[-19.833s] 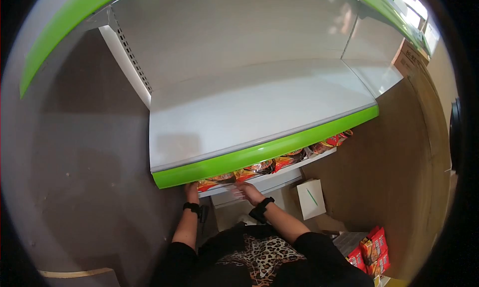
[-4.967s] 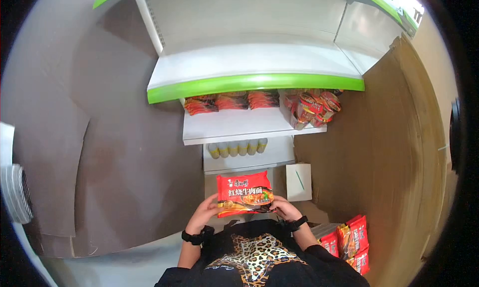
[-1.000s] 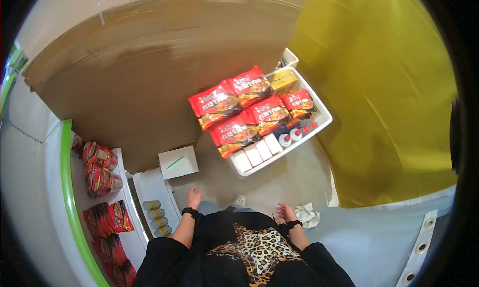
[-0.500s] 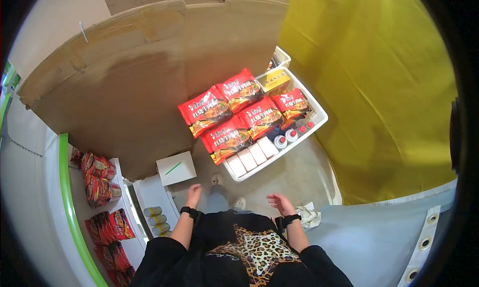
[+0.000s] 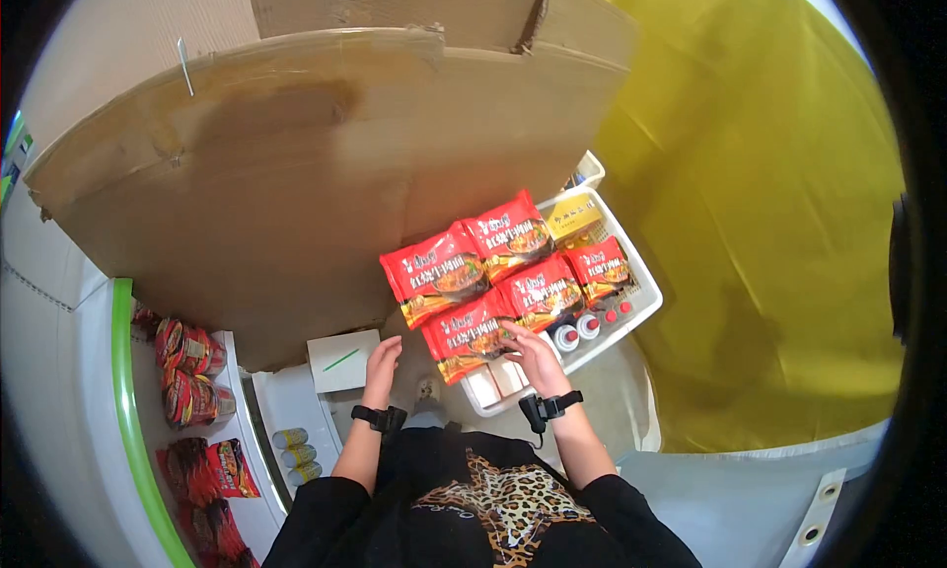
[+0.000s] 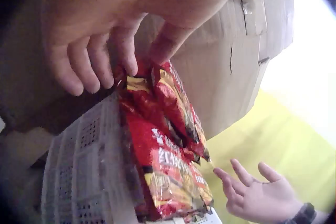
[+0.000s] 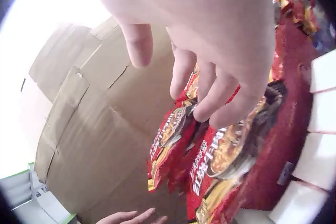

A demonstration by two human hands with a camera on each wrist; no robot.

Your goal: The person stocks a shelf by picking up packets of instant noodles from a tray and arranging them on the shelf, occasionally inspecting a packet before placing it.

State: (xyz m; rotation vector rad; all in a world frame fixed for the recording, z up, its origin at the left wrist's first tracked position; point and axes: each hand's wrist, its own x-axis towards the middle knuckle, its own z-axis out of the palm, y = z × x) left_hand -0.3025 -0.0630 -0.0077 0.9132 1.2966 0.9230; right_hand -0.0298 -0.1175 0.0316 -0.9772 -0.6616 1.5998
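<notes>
Several red noodle packets lie in a white basket. My right hand hovers over the near edge of the nearest packet, fingers spread and relaxed; in the right wrist view the hand is above the packets, and contact cannot be told. My left hand is left of the basket with fingers loosely extended, holding nothing. The left wrist view has that hand beside the packets, with the other hand across from it.
White boxes, red-capped bottles and a yellow box share the basket. Tall cardboard stands behind it, a yellow sheet to the right. At left are shelves with noodle cups, packets and cans.
Both hands have moved forward, the right one up to the packets at the basket's near side. The view has shifted, so the basket appears lower in the picture.
</notes>
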